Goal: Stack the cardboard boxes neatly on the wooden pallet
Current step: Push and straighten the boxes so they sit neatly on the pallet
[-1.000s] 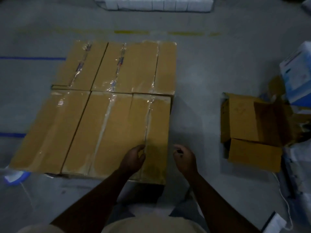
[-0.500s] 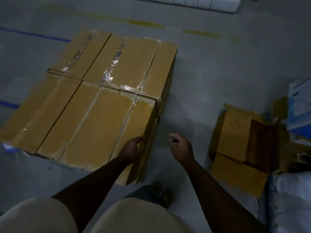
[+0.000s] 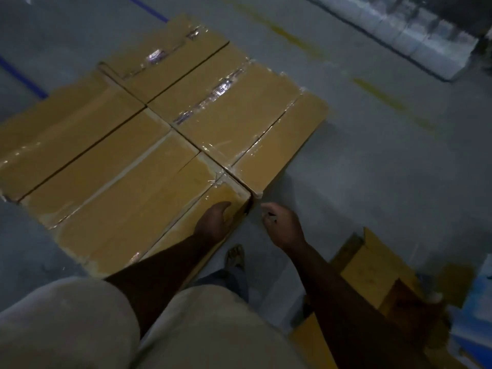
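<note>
From the head camera, a flat layer of tan, tape-sealed cardboard boxes [image 3: 149,145] sits packed edge to edge on the grey concrete floor [image 3: 372,169]; whatever carries them is hidden beneath; the left hand [image 3: 213,222] rests on the near right corner of the nearest box, its grip loose, thumb on top and fingers curling over the edge; the right hand [image 3: 282,225] hovers just beside that corner, apart from the cardboard, fingers loosely curled and holding nothing that can be made out; an opened brown cardboard carton [image 3: 372,275] lies on the floor to the right, well apart; blue tape lines [image 3: 24,78] and faded yellow marks [image 3: 378,91] cross the floor; a blurred row of pale wrapped packages [image 3: 404,35] stands at the far side.
</note>
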Available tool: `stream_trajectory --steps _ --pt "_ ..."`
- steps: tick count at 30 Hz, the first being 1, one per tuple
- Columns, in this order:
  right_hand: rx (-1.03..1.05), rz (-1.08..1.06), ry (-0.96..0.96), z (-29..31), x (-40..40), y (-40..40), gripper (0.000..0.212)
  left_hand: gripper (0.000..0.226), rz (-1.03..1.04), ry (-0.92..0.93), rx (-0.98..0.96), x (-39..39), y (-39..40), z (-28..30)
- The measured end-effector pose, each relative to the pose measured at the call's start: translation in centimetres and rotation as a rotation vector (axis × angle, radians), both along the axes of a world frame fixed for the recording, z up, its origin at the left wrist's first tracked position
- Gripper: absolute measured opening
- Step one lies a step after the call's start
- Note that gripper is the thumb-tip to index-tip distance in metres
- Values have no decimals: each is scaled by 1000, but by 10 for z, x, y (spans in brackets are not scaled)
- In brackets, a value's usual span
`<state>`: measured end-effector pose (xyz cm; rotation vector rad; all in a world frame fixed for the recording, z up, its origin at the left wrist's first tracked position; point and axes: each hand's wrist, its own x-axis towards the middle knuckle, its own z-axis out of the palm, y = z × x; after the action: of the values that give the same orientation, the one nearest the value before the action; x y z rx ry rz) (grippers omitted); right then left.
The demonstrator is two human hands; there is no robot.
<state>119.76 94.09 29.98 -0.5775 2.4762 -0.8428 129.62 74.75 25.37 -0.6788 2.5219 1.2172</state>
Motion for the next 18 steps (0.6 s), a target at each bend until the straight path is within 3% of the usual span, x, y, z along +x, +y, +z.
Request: stream_trajectory --steps 3,6,8,14,18 --pt "111 87 -104 -2 -46 -15 39 62 104 -22 35 -30 2 -6" --pt "500 321 -151 -12 -93 -32 66 96 42 -101 -2 -58 0 -23" --pt "623 455 -92 -21 -118 -41 71 111 12 -144 8 -72 3 -34" --pt "602 765 142 -60 -188 -57 85 124 113 -189 -193 -96 21 -70" --pt "588 1032 316 -97 -232 -63 112 132 249 -292 -243 -120 43 -97"
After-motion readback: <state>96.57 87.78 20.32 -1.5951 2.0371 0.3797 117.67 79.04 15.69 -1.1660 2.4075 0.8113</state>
